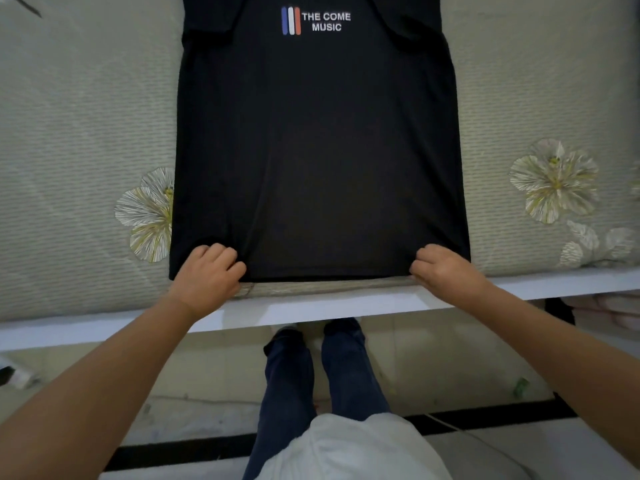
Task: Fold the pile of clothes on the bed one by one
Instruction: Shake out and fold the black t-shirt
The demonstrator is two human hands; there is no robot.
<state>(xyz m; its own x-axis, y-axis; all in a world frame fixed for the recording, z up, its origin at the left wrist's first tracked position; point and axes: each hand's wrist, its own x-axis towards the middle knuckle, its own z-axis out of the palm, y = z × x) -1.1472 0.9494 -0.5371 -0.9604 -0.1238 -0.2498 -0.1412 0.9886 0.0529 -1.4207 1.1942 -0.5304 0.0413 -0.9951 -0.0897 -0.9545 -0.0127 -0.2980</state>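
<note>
Black cotton-like t-shirt (318,140) lies flat on the bed (79,126), front side up, w/ hem toward the person and collar end at 12 o'clock, cut by the frame edge. Both sleeves look folded in over the chest. Near the top, a print (316,21) reads "THE COME MUSIC" beside three bars: blue, white, red.

Left hand (207,277) is at 7 o'clock of the shirt, at the hem near the left corner; fingers are curled and clamped on the fabric, small wrinkles run from the grip. Right hand (446,271) is at 5 o'clock, at the hem near the right corner, fingers also curled and pinching the cloth. Hem edge between the two hands is straight, approx. parallel to the bed edge.

Bed cover is pale green-grey w/ fine ribbed lines and flower prints, one (147,213) at 9 o'clock partly under the shirt, another (554,180) at 3 o'clock, apart from it. White bed frame (311,306) runs under the hands. Below stand the person's legs in dark blue trousers (325,375).
</note>
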